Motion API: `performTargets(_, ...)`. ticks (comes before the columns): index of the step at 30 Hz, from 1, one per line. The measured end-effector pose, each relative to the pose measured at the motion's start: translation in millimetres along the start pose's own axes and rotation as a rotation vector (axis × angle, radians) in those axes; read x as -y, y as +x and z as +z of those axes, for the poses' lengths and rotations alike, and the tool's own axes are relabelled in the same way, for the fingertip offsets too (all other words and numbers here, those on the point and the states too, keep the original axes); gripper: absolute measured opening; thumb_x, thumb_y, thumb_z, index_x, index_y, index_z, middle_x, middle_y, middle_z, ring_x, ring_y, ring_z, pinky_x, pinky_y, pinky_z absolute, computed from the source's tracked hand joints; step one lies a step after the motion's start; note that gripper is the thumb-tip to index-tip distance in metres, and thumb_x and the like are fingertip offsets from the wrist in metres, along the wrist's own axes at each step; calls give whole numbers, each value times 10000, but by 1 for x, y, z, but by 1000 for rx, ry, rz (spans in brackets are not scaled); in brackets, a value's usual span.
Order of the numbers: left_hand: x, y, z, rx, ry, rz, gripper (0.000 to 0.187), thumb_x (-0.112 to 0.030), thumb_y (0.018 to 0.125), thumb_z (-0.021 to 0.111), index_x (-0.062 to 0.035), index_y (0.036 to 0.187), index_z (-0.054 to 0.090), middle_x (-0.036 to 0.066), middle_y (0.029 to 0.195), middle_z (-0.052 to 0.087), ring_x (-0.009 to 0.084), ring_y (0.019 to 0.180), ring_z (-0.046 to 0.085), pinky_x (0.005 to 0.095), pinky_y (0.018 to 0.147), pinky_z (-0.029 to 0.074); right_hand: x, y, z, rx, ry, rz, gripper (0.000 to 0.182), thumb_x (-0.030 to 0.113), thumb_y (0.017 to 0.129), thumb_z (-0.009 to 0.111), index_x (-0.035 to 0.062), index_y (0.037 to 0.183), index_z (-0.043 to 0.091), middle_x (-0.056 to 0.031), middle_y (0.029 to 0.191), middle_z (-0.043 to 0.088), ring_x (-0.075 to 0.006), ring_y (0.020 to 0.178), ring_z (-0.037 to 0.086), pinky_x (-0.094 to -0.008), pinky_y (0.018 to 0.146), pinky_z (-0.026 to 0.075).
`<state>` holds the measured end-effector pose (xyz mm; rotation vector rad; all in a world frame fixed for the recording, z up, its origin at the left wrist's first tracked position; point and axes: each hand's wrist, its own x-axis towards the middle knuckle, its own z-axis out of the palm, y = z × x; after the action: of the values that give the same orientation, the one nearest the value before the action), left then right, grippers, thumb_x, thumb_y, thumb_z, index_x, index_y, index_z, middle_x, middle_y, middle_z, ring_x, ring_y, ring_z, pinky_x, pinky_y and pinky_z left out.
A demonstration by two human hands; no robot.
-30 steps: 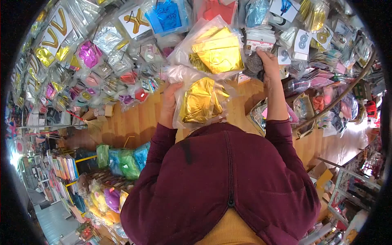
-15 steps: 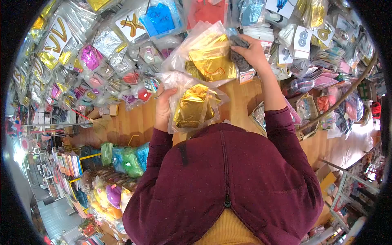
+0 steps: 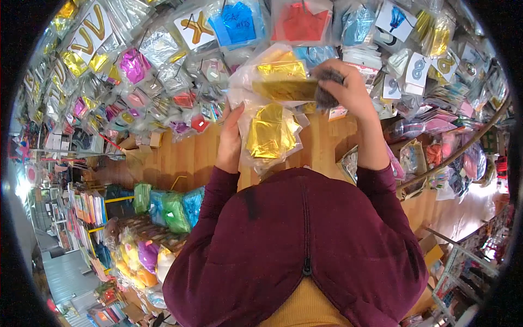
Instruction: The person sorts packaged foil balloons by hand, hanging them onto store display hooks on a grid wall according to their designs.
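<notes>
My left hand (image 3: 231, 136) is closed on the left edge of a clear plastic bag with folded gold foil (image 3: 268, 133) in it. Right above it, a second clear bag of gold foil (image 3: 283, 71) hangs in front of the display, its lower part bent and blurred. My right hand (image 3: 353, 90) is closed around a crumpled dark grey cloth (image 3: 329, 90), which is at the right edge of that upper bag.
Rows of bagged foil items hang ahead, among them a blue bag (image 3: 237, 23), a red bag (image 3: 301, 22) and picture cards such as an X card (image 3: 195, 28). Wooden floor (image 3: 180, 152) lies below. A brown pole (image 3: 463, 147) slants at the right; bagged plush toys (image 3: 143, 259) sit lower left.
My right hand with the grey cloth has shifted slightly right and down. The upper gold bag has gone from flat to bent. The lower bag has moved right with my left hand.
</notes>
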<state>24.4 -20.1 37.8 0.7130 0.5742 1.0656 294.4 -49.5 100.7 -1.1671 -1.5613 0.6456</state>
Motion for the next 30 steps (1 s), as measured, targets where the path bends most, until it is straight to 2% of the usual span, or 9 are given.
performTargets(3, 7, 7, -2, 19, -101, -42, 415, -213, 898, 437, -20, 1249, 329, 148, 1132, 502, 260, 999, 545, 371, 836, 473, 28, -14, 20, 340, 165, 102, 183, 68, 680, 588, -6, 847, 567, -106, 738, 578, -209, 709, 573, -309, 670, 450)
performTargets(4, 7, 8, -1, 19, -103, -43, 415, -213, 898, 437, -20, 1249, 329, 148, 1132, 502, 260, 999, 545, 371, 836, 473, 27, -14, 34, 431, 32, -176, 200, 108, 679, 603, -1, 842, 568, -133, 782, 590, -264, 735, 582, -328, 671, 452)
performTargets(8, 6, 4, 17, 40, -164, -91, 438, -301, 913, 378, 0, 1231, 352, 143, 1127, 510, 251, 988, 553, 362, 816, 482, 29, -31, 77, 814, 218, -296, 224, 162, 721, 611, 3, 875, 580, -150, 840, 593, -305, 766, 571, -362, 705, 446)
performTargets(11, 6, 5, 20, 34, -142, -76, 455, -337, 917, 348, 5, 1216, 371, 148, 1125, 512, 240, 975, 561, 354, 802, 487, 40, -13, 53, 791, 184, -272, 227, 181, 746, 611, 12, 896, 589, -128, 848, 605, -251, 774, 585, -341, 715, 451)
performTargets(13, 11, 6, 12, 42, -55, -30, 448, -335, 916, 343, 8, 1202, 385, 145, 1120, 514, 219, 970, 565, 339, 798, 488, 46, 2, 27, 429, 216, 19, 267, 185, 775, 603, 25, 988, 587, -60, 824, 615, -119, 779, 568, -281, 704, 460)
performTargets(15, 16, 10, 8, 54, 3, -9, 436, -328, 918, 341, 2, 1197, 392, 136, 1119, 515, 209, 961, 567, 330, 792, 489, 43, 25, 21, 28, 366, 11, 262, 166, 810, 553, 25, 1030, 575, -72, 878, 615, -143, 825, 570, -292, 735, 455)
performTargets(22, 38, 11, 12, -62, -81, 77, 391, -327, 926, 336, -47, 1182, 429, 90, 1103, 522, 177, 959, 551, 296, 803, 469, -18, -7, 122, 159, -430, -383, 361, 131, 790, 537, 5, 1125, 489, -180, 1257, 415, -340, 1184, 358, -424, 971, 305)
performTargets(27, 47, 4, -26, 132, -411, -148, 531, -455, 891, 361, -22, 1192, 423, 138, 1118, 523, 252, 1025, 519, 370, 894, 413, -33, -54, 122, 371, -197, -352, 371, 86, 754, 551, -9, 1107, 493, -186, 1237, 432, -357, 1167, 377, -442, 972, 305)
performTargets(30, 59, 4, -29, -63, -407, -46, 573, -480, 879, 366, -10, 1205, 407, 154, 1145, 509, 271, 1035, 512, 392, 908, 404, -48, -72, 114, 398, -122, -415, 343, 50, 744, 546, -13, 1080, 516, -180, 1211, 465, -344, 1156, 401, -422, 976, 315)
